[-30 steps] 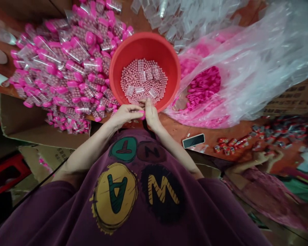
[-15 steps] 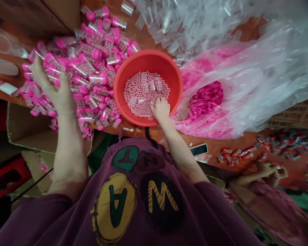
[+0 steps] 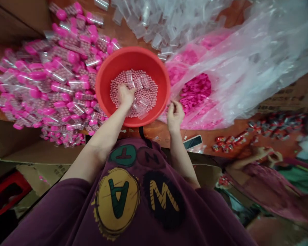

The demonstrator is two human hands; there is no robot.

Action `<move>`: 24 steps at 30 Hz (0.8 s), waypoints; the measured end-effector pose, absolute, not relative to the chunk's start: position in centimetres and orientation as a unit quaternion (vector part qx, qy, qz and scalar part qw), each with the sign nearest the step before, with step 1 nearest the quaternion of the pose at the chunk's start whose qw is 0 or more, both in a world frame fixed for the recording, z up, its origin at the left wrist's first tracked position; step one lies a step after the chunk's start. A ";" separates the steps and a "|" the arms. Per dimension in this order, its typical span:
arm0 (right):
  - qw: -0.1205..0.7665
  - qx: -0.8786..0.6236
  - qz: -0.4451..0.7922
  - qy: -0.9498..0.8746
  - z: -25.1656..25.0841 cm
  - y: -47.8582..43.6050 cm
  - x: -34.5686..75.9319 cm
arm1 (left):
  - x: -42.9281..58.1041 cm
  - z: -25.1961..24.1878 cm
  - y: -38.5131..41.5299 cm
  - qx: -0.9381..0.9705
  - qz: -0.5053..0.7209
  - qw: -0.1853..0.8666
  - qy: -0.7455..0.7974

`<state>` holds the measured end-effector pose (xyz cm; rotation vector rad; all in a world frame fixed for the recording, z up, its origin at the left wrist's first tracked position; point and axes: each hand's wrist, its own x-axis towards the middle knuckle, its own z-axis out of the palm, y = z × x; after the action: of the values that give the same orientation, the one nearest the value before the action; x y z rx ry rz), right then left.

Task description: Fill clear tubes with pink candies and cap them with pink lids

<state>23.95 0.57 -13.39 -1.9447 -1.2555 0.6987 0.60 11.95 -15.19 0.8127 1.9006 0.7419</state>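
Observation:
A red bowl [image 3: 106, 73] stands on the table before me, filled with small pink balls [image 3: 149, 90] and a few clear tubes. My left hand [image 3: 125, 95] reaches into the bowl, fingers curled down among the balls and tubes; what it grips is hidden. My right hand [image 3: 175, 114] hovers just right of the bowl's rim, fingers pinched together, at the edge of a clear plastic bag [image 3: 246, 61] holding bright pink caps [image 3: 195, 90].
A big heap of filled tubes with pink caps [image 3: 48, 82] lies left of the bowl. Empty clear tubes [image 3: 156, 20] are piled behind it. A phone [image 3: 192, 141] lies at the table edge. Another person's hands [image 3: 267, 155] work at the right among red packets.
My left hand came back from the heap of filled tubes into the bowl. My right hand left the bowl and moved right to the bag of caps.

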 end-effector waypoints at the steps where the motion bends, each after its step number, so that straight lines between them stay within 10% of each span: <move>1: 0.342 -0.788 0.257 -0.442 -13.9 -0.2 25.7 | 0.7 -15.6 12.1 0.319 0.300 0.438 0.785; 8: 0.150 -0.850 0.316 -0.394 -18.6 -0.1 30.0 | 1.0 -16.4 12.8 0.296 0.301 0.476 0.772; 24: 0.064 -0.795 0.326 -0.507 -19.0 0.1 26.4 | 0.0 -7.3 7.0 0.167 0.417 0.736 0.506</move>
<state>26.37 0.06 -18.98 -2.4011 -1.5306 0.9841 0.04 6.99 -7.29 0.3679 1.1120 0.9165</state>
